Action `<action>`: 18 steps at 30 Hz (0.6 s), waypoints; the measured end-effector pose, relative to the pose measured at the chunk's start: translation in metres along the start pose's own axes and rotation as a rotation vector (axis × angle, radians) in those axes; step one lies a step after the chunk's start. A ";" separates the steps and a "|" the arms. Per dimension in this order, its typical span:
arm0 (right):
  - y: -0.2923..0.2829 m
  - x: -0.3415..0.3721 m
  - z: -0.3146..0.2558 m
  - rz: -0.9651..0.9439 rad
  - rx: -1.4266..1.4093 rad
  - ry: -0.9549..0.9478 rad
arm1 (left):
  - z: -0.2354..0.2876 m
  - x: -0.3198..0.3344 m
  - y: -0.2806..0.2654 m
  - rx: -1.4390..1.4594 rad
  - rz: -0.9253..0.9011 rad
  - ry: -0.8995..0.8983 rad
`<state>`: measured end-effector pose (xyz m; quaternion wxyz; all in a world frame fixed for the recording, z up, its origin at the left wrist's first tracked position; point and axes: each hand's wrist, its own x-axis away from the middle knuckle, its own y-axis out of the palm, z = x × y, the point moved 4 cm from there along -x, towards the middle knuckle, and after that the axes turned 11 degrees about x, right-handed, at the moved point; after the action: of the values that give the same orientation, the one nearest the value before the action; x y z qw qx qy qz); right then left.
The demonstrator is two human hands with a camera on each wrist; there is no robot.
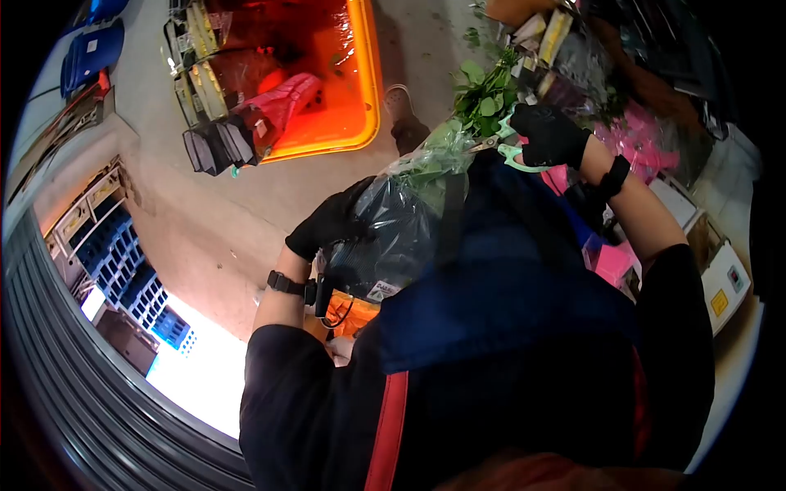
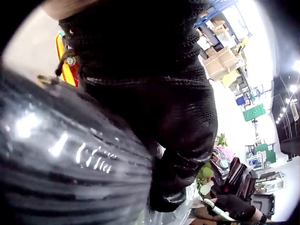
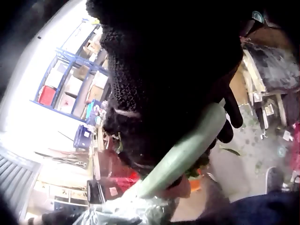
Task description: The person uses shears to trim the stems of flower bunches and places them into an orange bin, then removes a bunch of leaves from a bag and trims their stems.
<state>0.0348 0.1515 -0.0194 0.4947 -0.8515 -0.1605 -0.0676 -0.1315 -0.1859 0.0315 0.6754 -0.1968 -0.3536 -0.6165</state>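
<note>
Several flat, mesh-sided packs [image 1: 206,96] line the left edge of a glossy orange tub [image 1: 371,82] with rounded corners. Next, the left hand [image 1: 329,222], in a black knit glove, grips a clear, crinkled sleeve [image 1: 401,219]; it shines over something dark and ridged, along the navy apron's [image 1: 508,303] upper left edge. Broad, oval leaves [image 1: 483,100] fan out near the sleeve's narrow top. The right hand [image 1: 553,135], also gloved, grips smooth mint-handled scissors [image 1: 509,153], metal blades beside that top; whether they touch it I cannot tell. Crumpled pink wrap [image 1: 647,147] lies farther right.
</note>
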 end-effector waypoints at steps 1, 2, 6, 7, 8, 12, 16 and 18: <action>0.000 0.010 0.002 -0.021 0.014 0.010 | 0.002 -0.008 0.004 -0.029 -0.019 0.036; 0.002 0.021 0.002 -0.043 0.024 0.018 | 0.002 -0.014 0.009 -0.055 -0.038 0.068; 0.013 0.044 0.012 -0.066 -0.004 0.082 | 0.013 -0.040 0.021 -0.089 0.011 0.033; 0.019 0.055 0.019 -0.024 0.019 0.020 | 0.023 -0.043 0.029 -0.052 0.080 -0.048; 0.022 0.068 0.026 -0.034 -0.044 0.028 | 0.022 -0.046 0.032 -0.055 0.080 -0.038; 0.019 0.119 0.048 -0.089 -0.222 0.061 | 0.036 -0.074 0.049 -0.016 0.011 -0.009; 0.016 0.139 0.052 0.012 -0.197 0.004 | 0.079 -0.089 0.068 -0.095 -0.058 0.026; 0.009 0.137 0.039 -0.137 -0.128 0.068 | 0.083 -0.102 0.072 -0.229 -0.092 0.086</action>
<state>0.1643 0.2093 -0.0086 0.4386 -0.8656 -0.1967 -0.1405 -0.0800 -0.0455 0.0261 0.6342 -0.2295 -0.2604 -0.6909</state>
